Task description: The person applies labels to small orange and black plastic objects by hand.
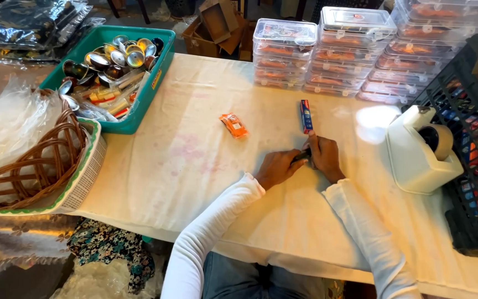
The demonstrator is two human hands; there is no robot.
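A long thin packet, blue with red on it, is lying flat on the worktop, with its near end tucked between the two hands. The right hand is pressing down on that near end with its fingers bunched close, and the left hand is meeting it from the other side, so both hands are pinching the packet together. Something small and dark is sitting between the fingers, but it is too hidden to tell what it is. This looks like the step of closing or fixing the packet's end. The next move would need steady fingers, so the packet is not slipping or bending. A little orange packet is lying alone, well apart to the left of the hands. A white tape holder is standing near the right hand, just beside a black crate. Farther back, clear boxes with lids are sitting in stacks. On the far left, a green tub full of shiny metal cups is resting next to a brown basket.
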